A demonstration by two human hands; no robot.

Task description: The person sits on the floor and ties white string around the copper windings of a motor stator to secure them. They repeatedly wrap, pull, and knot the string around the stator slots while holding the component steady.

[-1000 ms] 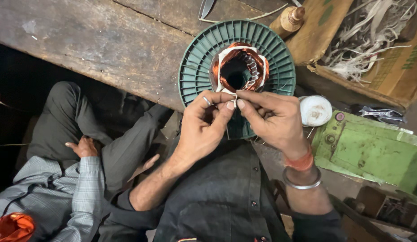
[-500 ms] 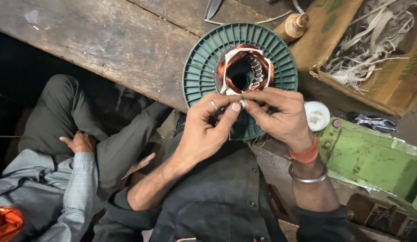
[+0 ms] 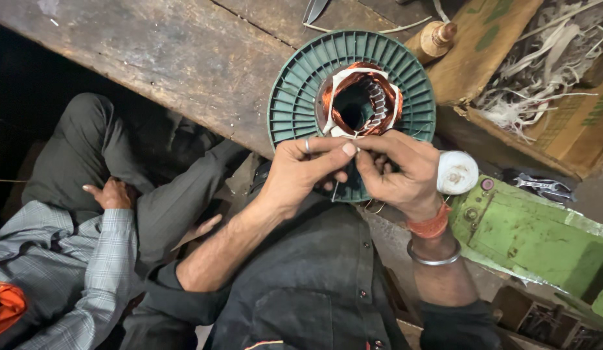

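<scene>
- The green ribbed motor stator housing lies flat at the near edge of the worn wooden workbench, its copper windings ringing the open bore, with white insulating strips laid over the coils.
- The left hand and right hand meet at the near rim of the windings, touching each other. Left thumb and forefinger are pinched tight; right fingers are curled in close against them. What they pinch looks like a thin white thread or wire end, though it is too fine to tell for sure.
- Judging from this, the step in hand is tying or lacing the coil ends at that one spot on the ring.
- The next move likely calls for steady tension and a small, exact pull, keeping the strand seated on the winding without scraping the copper.
- A white spool of thread sits just beside the right hand, touching the housing's edge.
- Further out: a small brown bottle behind the housing, a wooden tray of pale fibre scraps, a green metal machine part to the right.
- Another person sits to the left, a hand resting on a knee, well apart from the work.
- Nothing blocks the hands; the fingers themselves hide the joint.
</scene>
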